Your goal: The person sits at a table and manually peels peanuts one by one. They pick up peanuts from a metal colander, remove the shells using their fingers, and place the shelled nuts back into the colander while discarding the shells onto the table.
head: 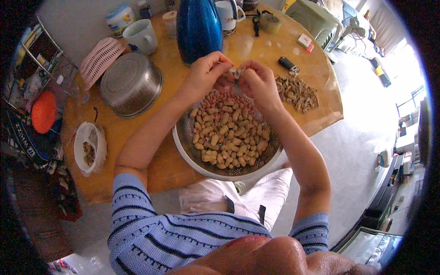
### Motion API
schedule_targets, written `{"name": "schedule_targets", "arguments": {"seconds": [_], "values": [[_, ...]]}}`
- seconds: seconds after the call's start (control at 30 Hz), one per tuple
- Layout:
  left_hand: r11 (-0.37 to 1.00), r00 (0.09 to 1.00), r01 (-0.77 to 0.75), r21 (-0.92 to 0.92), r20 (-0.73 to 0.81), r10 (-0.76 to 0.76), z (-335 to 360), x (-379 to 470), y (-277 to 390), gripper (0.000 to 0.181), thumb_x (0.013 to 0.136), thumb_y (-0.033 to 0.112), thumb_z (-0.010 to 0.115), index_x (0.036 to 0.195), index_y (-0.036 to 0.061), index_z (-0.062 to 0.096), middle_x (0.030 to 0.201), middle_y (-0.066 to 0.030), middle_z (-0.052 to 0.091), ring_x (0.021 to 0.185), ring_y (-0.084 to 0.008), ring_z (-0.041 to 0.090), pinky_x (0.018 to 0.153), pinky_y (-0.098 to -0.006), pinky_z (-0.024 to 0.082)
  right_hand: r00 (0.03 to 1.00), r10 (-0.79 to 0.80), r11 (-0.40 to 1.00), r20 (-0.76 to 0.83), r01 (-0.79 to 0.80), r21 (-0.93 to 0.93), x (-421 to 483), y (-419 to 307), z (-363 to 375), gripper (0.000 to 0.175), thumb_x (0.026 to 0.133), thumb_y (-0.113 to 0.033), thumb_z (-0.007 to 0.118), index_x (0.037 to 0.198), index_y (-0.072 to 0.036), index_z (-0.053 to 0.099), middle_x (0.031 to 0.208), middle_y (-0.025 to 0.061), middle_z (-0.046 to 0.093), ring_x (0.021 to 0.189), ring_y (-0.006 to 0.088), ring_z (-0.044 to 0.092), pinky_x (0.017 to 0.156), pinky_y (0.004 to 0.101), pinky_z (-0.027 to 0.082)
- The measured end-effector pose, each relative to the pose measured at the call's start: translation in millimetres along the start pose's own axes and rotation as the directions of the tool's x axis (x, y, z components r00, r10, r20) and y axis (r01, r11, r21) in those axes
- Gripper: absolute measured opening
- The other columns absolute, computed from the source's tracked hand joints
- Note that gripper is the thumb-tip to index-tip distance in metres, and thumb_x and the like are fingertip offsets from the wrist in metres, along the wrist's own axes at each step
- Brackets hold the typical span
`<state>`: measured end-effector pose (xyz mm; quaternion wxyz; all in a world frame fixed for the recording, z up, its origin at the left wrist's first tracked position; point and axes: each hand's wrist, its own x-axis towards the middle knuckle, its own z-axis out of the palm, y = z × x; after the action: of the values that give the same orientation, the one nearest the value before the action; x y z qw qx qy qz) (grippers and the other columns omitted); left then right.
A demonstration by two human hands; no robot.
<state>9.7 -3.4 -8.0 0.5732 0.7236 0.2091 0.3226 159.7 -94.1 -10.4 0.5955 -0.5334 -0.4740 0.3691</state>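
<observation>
A metal bowl (187, 163) with a pale rim holds many unshelled peanuts (227, 137), with pinkish shelled kernels (227, 98) heaped at its far side. Over that far edge, my left hand (211, 70) and my right hand (259, 82) meet with bent fingers. A small pale peanut shell (235, 73) is pinched between their fingertips; whether a kernel is inside is too blurred to tell. Right of the bowl lies a pile of empty peanut shells (297, 92), close to my right wrist.
A blue vacuum flask (199, 31) rises just beyond my hands. An upturned metal pot (129, 82), a pink plastic basket (101, 60) and a mug (140, 36) stand left on the wooden table (151, 175). A white tub (99, 151) sits nearer; a black lighter-like object (287, 63) lies right.
</observation>
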Motion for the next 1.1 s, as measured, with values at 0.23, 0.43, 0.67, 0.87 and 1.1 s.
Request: {"name": "schedule_targets", "arguments": {"seconds": [0.23,0.43,0.67,0.87,1.1], "values": [[0.970,0.997,-0.083,0.230,0.029,0.078,1,-7,-1,0.017,0.085,0.016,0.063,0.094,0.0021,0.063,0.081,-0.0052,0.066,0.071,-0.0107,0.062,0.064,-0.0240,0.049,0.963,0.234,0.850,0.130,-0.268,0.454,0,-11,-6,0.015,0.081,-0.008,0.042,0.089,0.000,0.052,0.076,0.0102,0.056,0.046,0.0109,0.040,0.037,0.0208,0.024],[0.957,0.998,-0.057,0.285,0.044,0.046,-1,0,-3,0.020,0.082,0.018,0.065,0.092,0.0015,0.065,0.080,-0.0033,0.066,0.068,-0.0092,0.060,0.061,-0.0239,0.048,0.956,0.262,0.791,0.130,-0.290,0.539,-1,-16,-7,0.018,0.080,-0.009,0.039,0.091,-0.001,0.052,0.080,0.0078,0.056,0.048,0.0102,0.040,0.039,0.0202,0.024],[0.973,0.989,-0.125,0.192,-0.052,0.137,-6,-2,4,0.019,0.081,0.012,0.068,0.098,0.0033,0.063,0.087,-0.0025,0.064,0.078,-0.0081,0.059,0.068,-0.0220,0.048,0.943,0.249,0.889,0.220,-0.313,0.335,-7,-15,-2,0.032,0.092,-0.038,0.047,0.098,-0.008,0.056,0.080,0.0004,0.053,0.060,0.0074,0.045,0.045,0.0195,0.030],[0.977,0.977,-0.209,0.046,-0.030,0.210,6,-9,15,0.020,0.081,0.015,0.069,0.095,0.0021,0.065,0.084,-0.0025,0.063,0.073,-0.0086,0.059,0.067,-0.0229,0.048,0.881,0.427,0.780,0.203,-0.472,0.412,-12,-34,11,0.038,0.093,-0.045,0.045,0.096,-0.008,0.056,0.082,0.0015,0.056,0.057,0.0065,0.044,0.045,0.0179,0.032],[0.951,0.998,-0.056,0.305,-0.019,0.065,-6,-7,9,0.015,0.085,0.018,0.062,0.093,0.0050,0.063,0.096,-0.0051,0.064,0.088,-0.0135,0.059,0.078,-0.0292,0.048,0.920,0.312,0.772,0.235,-0.390,0.502,4,-6,-7,0.033,0.092,-0.039,0.048,0.075,-0.010,0.049,0.062,-0.0014,0.045,0.047,0.0080,0.039,0.040,0.0207,0.030]]}}
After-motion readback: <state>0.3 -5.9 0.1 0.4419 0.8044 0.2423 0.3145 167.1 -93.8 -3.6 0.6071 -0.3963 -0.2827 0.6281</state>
